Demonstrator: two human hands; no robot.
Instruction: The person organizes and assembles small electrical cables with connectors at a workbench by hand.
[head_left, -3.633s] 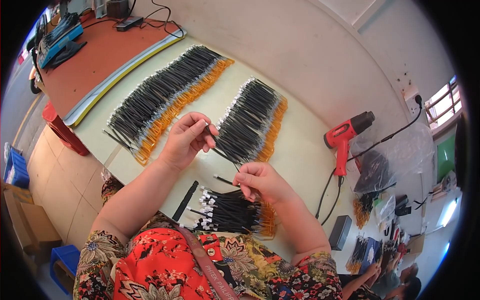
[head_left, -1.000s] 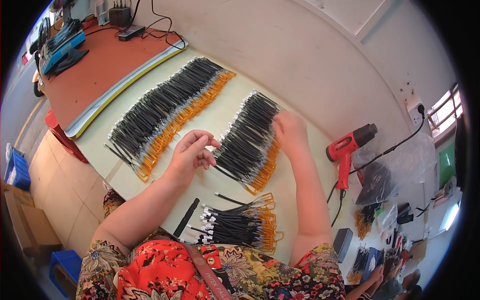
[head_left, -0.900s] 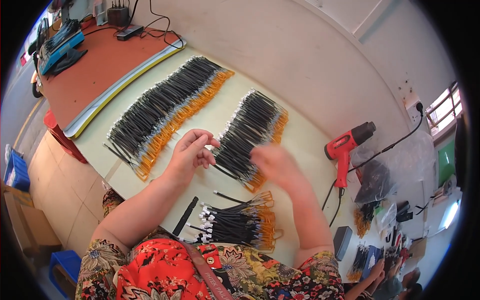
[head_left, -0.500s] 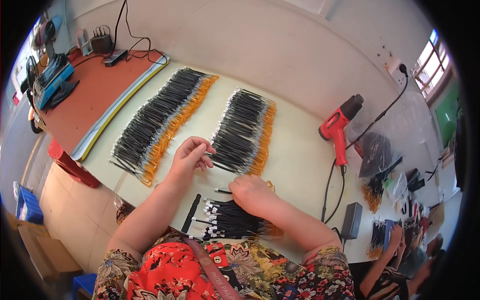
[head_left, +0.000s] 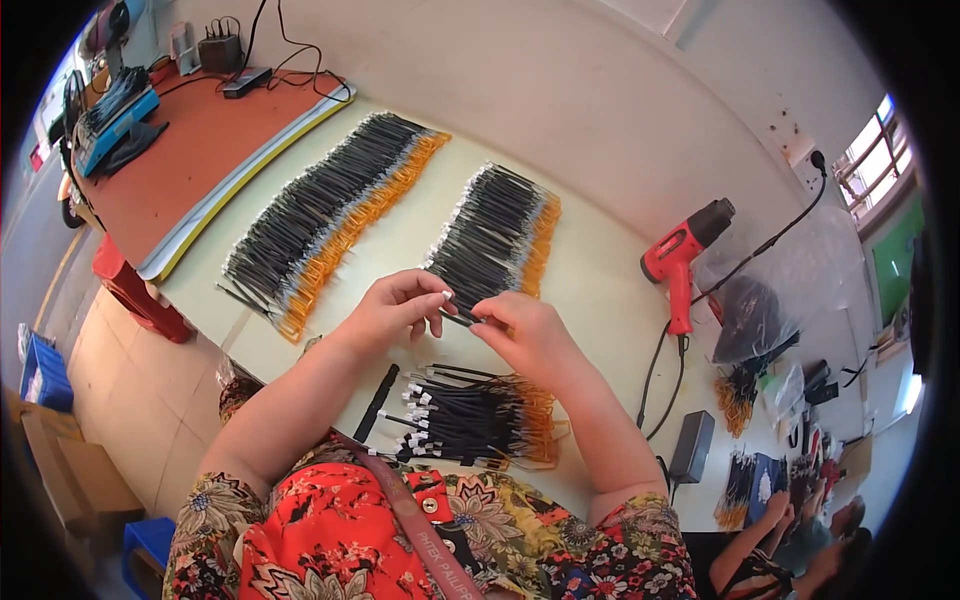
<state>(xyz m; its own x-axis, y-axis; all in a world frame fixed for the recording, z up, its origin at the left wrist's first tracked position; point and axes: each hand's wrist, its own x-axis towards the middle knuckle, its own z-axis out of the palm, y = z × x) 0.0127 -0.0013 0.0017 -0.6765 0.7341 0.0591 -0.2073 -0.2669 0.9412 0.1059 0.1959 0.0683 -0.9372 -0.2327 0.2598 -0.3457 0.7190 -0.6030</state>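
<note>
Between my hands is a short black-sleeved cable (head_left: 458, 319) with a white connector at its left end. My left hand (head_left: 402, 308) pinches that connector end. Close on the right, my right hand (head_left: 522, 328) has its fingers closed on the black sleeve. Below them lies a loose pile of similar cables (head_left: 465, 415), with white connectors on the left and orange wire loops on the right. Just beyond my hands lies a neat row of cables (head_left: 485, 225). A longer row (head_left: 320, 215) runs along the left.
A red heat gun (head_left: 680, 262) stands at the right, its cord trailing past a dark power adapter (head_left: 692, 447). A black strip-shaped tool (head_left: 377, 403) lies left of the pile. An orange-brown mat (head_left: 235, 140) covers the far left. A co-worker's hands (head_left: 772, 515) show at the lower right.
My right hand has risen from the near pile toward my left hand, and the cable now spans between them. The whole view has shifted slightly.
</note>
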